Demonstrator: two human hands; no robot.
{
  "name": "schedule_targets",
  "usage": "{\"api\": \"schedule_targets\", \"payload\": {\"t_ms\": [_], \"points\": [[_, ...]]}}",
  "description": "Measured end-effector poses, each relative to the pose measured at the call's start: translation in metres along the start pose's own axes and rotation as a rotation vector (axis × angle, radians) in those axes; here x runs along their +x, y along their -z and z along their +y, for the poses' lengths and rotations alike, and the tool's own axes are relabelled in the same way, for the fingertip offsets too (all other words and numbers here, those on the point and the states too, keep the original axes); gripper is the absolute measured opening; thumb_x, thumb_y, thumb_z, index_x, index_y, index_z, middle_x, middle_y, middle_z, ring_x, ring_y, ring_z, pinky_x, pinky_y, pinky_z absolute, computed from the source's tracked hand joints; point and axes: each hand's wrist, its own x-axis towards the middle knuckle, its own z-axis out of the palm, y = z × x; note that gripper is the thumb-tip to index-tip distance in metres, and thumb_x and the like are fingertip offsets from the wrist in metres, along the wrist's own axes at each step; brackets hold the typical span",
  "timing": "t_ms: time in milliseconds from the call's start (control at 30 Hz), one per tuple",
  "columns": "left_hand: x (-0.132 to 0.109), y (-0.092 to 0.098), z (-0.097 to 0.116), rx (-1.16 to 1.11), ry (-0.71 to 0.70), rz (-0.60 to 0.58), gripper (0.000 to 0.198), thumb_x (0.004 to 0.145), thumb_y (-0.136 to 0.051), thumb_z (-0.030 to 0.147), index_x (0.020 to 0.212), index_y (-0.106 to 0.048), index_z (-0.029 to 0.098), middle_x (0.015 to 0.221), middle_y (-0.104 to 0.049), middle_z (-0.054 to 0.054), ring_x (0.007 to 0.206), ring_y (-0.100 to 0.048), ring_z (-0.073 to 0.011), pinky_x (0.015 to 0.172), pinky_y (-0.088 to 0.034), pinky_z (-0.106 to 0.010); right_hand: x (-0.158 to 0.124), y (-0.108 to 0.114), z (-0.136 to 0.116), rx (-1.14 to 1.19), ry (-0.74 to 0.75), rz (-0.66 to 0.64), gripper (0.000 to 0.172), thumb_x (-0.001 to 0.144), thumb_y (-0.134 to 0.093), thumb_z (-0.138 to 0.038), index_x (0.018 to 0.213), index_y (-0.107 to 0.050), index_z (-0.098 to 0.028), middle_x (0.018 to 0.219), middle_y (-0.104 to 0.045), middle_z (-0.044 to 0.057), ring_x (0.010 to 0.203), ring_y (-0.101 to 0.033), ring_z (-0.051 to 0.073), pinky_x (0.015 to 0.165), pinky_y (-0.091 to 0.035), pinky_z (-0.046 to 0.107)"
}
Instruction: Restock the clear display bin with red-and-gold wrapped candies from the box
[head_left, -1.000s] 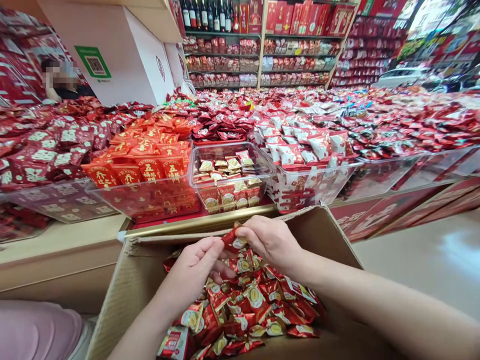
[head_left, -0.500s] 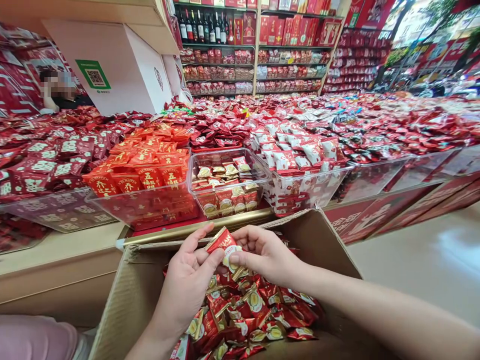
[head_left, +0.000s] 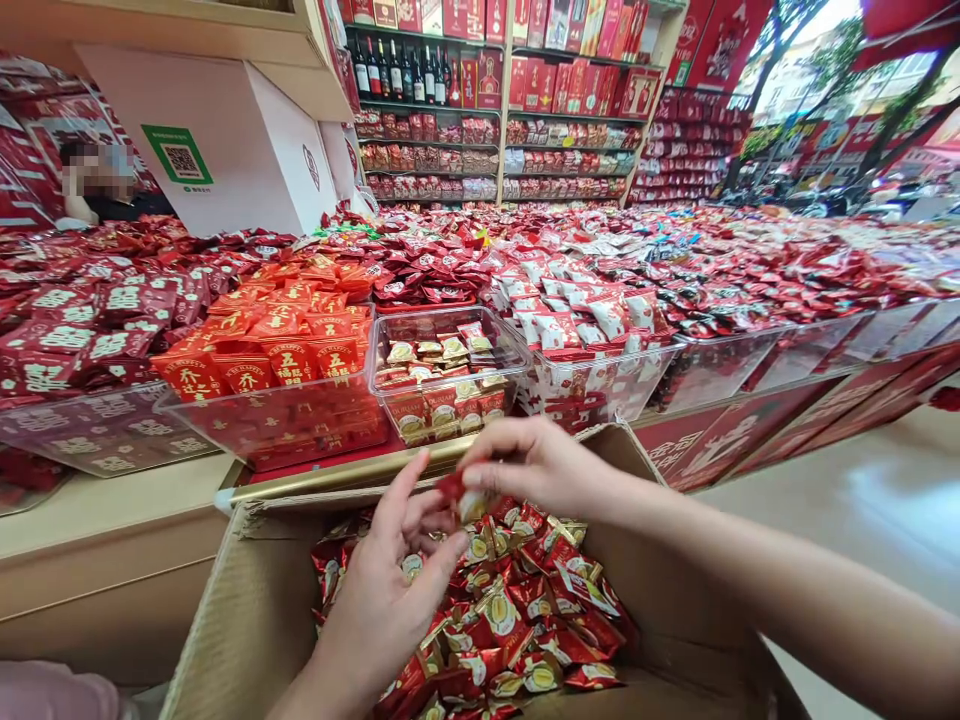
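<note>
My right hand (head_left: 534,465) is closed in a pinch on a small red and gold candy packet (head_left: 463,499), held over the near edge of an open cardboard box (head_left: 247,610). My left hand (head_left: 394,580) hovers just below it with fingers spread, holding nothing. The box is heaped with several red and gold candy packets (head_left: 517,620). Straight ahead on the counter stands a clear plastic bin (head_left: 442,375), partly filled with the same kind of packets.
Clear bins of orange-red packets (head_left: 277,350) and white-red packets (head_left: 585,330) flank the middle bin. Red sweets cover the long counter. A white box with a QR code (head_left: 217,150) stands at back left, a person (head_left: 97,185) behind it. Shelves with bottles (head_left: 420,65) lie beyond.
Both hands held the packet together before. Now my left hand has let go and opened, and my right hand has lifted the packet slightly toward the counter.
</note>
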Motion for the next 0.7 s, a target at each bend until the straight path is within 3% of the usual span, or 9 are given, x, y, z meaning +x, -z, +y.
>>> {"api": "schedule_targets", "payload": {"t_ms": [133, 200, 333, 467, 567, 700], "points": [[0.006, 0.006, -0.003, 0.011, -0.007, 0.074, 0.05, 0.078, -0.05, 0.029, 0.123, -0.029, 0.029, 0.102, -0.059, -0.005, 0.082, -0.057, -0.0157, 0.075, -0.044, -0.032, 0.042, 0.049, -0.031, -0.439, 0.194, 0.374, 0.018, 0.075, -0.051, -0.024, 0.086, -0.059, -0.012, 0.078, -0.06, 0.002, 0.071, -0.052, 0.01, 0.067, -0.04, 0.023], [0.009, 0.009, -0.006, 0.035, -0.005, 0.074, 0.047, 0.078, -0.05, 0.029, 0.122, -0.032, 0.026, 0.101, -0.059, -0.005, 0.081, -0.057, -0.0158, 0.075, -0.044, -0.031, 0.067, 0.069, -0.036, -0.71, 0.17, 0.405, 0.015, 0.072, -0.052, -0.019, 0.082, -0.06, -0.011, 0.075, -0.059, 0.002, 0.07, -0.051, 0.01, 0.068, -0.039, 0.025], [0.012, 0.011, -0.013, 0.029, 0.016, 0.063, 0.045, 0.077, -0.05, 0.029, 0.12, -0.035, 0.024, 0.097, -0.06, -0.005, 0.078, -0.058, -0.0155, 0.074, -0.044, -0.031, 0.105, 0.083, -0.024, -0.933, -0.027, 0.034, 0.014, 0.063, -0.06, -0.015, 0.077, -0.062, -0.011, 0.067, -0.058, 0.002, 0.064, -0.052, 0.012, 0.064, -0.04, 0.026], [0.014, 0.013, -0.018, 0.039, 0.023, 0.059, 0.039, 0.077, -0.05, 0.029, 0.115, -0.041, 0.024, 0.094, -0.061, -0.003, 0.078, -0.059, -0.015, 0.076, -0.044, -0.03, 0.124, 0.074, -0.005, -0.778, -0.342, -0.273, 0.014, 0.061, -0.062, -0.011, 0.075, -0.061, -0.013, 0.056, -0.056, -0.002, 0.052, -0.053, 0.008, 0.057, -0.044, 0.024], [0.015, 0.015, -0.018, 0.053, 0.033, 0.047, 0.036, 0.078, -0.049, 0.029, 0.112, -0.043, 0.024, 0.093, -0.06, -0.002, 0.08, -0.059, -0.0153, 0.077, -0.044, -0.03, 0.132, 0.068, 0.007, -0.677, -0.511, -0.381, 0.018, 0.055, -0.066, -0.013, 0.071, -0.06, -0.011, 0.05, -0.054, -0.005, 0.046, -0.052, 0.007, 0.052, -0.045, 0.022], [0.015, 0.016, -0.018, 0.077, 0.038, 0.036, 0.035, 0.079, -0.049, 0.029, 0.113, -0.043, 0.024, 0.094, -0.06, -0.002, 0.081, -0.058, -0.015, 0.077, -0.044, -0.03, 0.139, 0.066, 0.018, -0.648, -0.571, -0.445, 0.03, 0.049, -0.071, -0.025, 0.07, -0.059, -0.008, 0.05, -0.056, -0.004, 0.045, -0.053, 0.007, 0.05, -0.045, 0.022]]}}
